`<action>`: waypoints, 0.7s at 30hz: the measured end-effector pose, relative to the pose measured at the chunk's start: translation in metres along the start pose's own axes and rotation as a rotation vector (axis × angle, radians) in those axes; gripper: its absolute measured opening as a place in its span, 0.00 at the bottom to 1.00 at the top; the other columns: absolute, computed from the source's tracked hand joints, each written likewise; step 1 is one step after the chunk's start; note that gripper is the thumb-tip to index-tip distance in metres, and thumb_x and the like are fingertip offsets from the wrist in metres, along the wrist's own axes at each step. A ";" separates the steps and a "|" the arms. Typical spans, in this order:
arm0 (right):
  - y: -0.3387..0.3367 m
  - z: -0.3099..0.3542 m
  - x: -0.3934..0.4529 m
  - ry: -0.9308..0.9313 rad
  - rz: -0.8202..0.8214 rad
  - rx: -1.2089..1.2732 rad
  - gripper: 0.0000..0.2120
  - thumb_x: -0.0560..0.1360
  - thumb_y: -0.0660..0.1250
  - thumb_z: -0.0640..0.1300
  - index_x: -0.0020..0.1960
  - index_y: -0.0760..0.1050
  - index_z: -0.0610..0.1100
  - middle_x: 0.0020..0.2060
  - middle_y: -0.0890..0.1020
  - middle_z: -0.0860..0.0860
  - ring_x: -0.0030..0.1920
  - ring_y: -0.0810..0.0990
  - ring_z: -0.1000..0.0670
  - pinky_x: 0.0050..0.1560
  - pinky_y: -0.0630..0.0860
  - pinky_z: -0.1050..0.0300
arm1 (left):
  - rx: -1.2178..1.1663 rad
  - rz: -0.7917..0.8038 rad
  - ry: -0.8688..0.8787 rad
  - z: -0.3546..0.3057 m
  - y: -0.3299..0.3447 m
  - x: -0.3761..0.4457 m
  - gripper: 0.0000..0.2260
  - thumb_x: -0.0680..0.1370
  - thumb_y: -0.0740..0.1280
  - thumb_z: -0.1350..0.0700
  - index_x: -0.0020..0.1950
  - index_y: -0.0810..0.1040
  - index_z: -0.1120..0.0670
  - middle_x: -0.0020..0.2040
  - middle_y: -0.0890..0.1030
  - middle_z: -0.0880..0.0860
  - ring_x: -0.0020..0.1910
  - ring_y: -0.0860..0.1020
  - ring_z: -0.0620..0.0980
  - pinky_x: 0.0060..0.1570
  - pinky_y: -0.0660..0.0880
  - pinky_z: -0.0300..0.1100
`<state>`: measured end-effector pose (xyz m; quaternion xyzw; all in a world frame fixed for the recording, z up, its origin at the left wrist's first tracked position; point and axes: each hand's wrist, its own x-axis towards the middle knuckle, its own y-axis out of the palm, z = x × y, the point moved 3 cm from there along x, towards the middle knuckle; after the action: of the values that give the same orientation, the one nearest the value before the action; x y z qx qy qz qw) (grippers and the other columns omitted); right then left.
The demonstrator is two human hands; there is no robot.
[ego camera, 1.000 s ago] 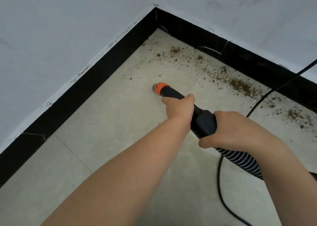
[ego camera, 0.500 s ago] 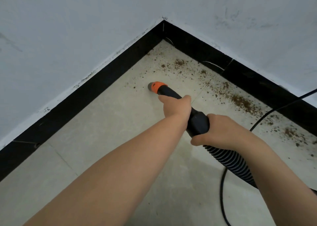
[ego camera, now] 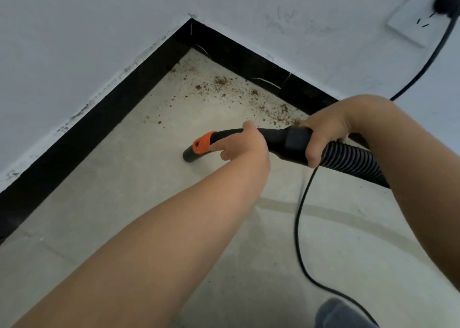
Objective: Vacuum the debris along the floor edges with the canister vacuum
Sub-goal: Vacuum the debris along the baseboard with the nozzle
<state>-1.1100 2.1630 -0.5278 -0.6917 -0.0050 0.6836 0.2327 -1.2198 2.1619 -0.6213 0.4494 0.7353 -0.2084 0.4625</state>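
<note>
Two hands: left hand (ego camera: 245,144) and right hand (ego camera: 321,131) both grip one vacuum wand (ego camera: 276,138); debris (ego camera: 221,81) scattered near corner.

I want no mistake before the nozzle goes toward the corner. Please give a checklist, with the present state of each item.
1. Left hand holds the wand behind the orange collar: ok.
2. Right hand holds the black cuff at the ribbed hose: ok.
3. Nozzle tip on the debris: not ok, it is apart from it.
4. Power cord away from the nozzle's path: ok.
5. Plug in the wall socket: ok.
6. Suction on: cannot tell.
</note>
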 end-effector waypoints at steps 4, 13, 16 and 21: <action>0.009 -0.005 0.001 0.034 -0.032 -0.072 0.26 0.53 0.78 0.45 0.48 0.72 0.49 0.51 0.80 0.42 0.51 0.80 0.41 0.52 0.78 0.48 | -0.038 -0.001 0.003 0.008 -0.003 -0.001 0.30 0.73 0.67 0.55 0.70 0.54 0.52 0.63 0.72 0.60 0.55 0.76 0.62 0.56 0.74 0.56; 0.015 -0.007 -0.007 0.044 -0.046 -0.094 0.23 0.68 0.72 0.40 0.61 0.71 0.42 0.48 0.78 0.43 0.48 0.79 0.43 0.51 0.76 0.50 | -0.058 0.042 0.013 0.013 -0.006 -0.021 0.31 0.76 0.64 0.57 0.74 0.51 0.56 0.61 0.74 0.60 0.51 0.78 0.59 0.53 0.77 0.54; 0.017 -0.008 -0.005 0.036 -0.048 -0.076 0.24 0.69 0.72 0.41 0.63 0.71 0.40 0.47 0.77 0.44 0.53 0.79 0.41 0.51 0.76 0.50 | -0.048 0.068 0.016 0.009 -0.008 -0.028 0.28 0.77 0.63 0.59 0.73 0.52 0.57 0.60 0.74 0.60 0.41 0.76 0.55 0.41 0.78 0.48; 0.014 -0.025 -0.008 0.049 -0.048 -0.059 0.24 0.68 0.73 0.40 0.62 0.71 0.39 0.53 0.78 0.40 0.52 0.79 0.41 0.49 0.77 0.50 | 0.026 0.137 -0.052 0.014 0.002 -0.036 0.24 0.78 0.63 0.58 0.71 0.58 0.58 0.58 0.76 0.60 0.33 0.76 0.53 0.34 0.77 0.47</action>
<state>-1.0910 2.1404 -0.5261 -0.7145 -0.0360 0.6603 0.2287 -1.2051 2.1362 -0.5970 0.4991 0.6878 -0.1974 0.4888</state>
